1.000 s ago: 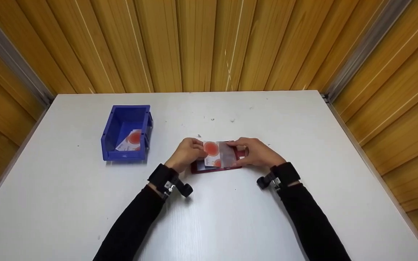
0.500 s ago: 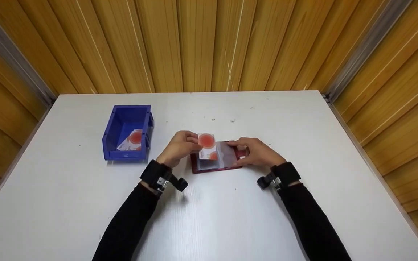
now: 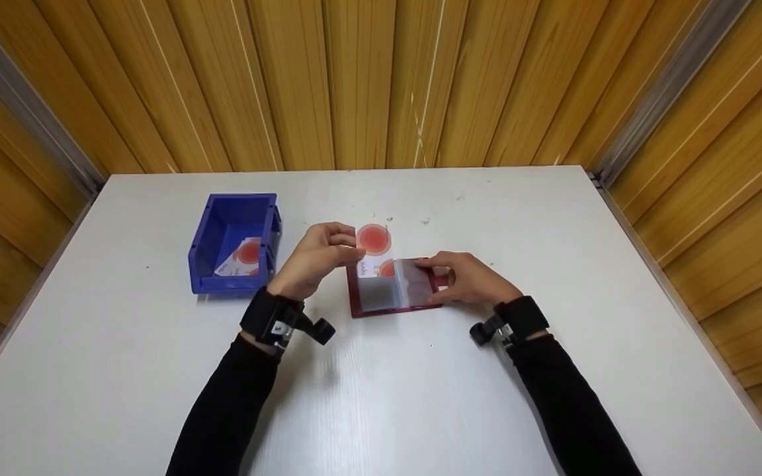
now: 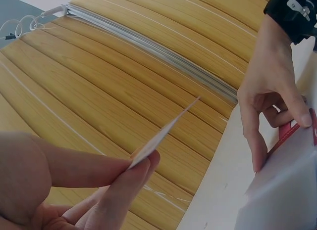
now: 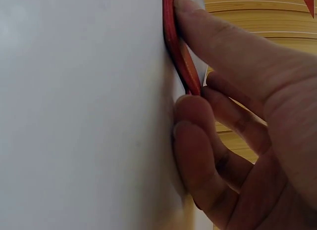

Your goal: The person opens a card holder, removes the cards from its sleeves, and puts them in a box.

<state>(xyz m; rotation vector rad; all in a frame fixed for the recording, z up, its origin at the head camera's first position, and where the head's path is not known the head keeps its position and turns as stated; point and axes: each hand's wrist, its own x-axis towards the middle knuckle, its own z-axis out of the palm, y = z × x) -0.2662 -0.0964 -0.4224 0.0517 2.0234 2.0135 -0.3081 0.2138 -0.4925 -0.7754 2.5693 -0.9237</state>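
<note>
Between thumb and fingers, my left hand [image 3: 315, 258] pinches a white card [image 3: 374, 239] with red circles. The left wrist view catches that card [image 4: 161, 138] nearly edge-on, raised above the table. Just below it in the head view lies an open card holder [image 3: 378, 295] with a dark red cover and clear plastic sleeves. My right hand [image 3: 470, 277] holds the holder's right side, thumb at the near edge and forefinger at the far edge. In the right wrist view the thumb presses on the red cover [image 5: 173, 37], the other fingers curled beside it.
A blue bin [image 3: 229, 285] stands to the left on the white table [image 3: 381, 396], with more red-and-white cards [image 3: 241, 258] lying inside it. Yellow wood-look panels [image 3: 354, 86] rise behind the table and along both sides.
My left hand has lifted the card off the holder's left sleeve, up and away toward the far left, uncovering the sleeve. The right hand has kept its place on the holder.
</note>
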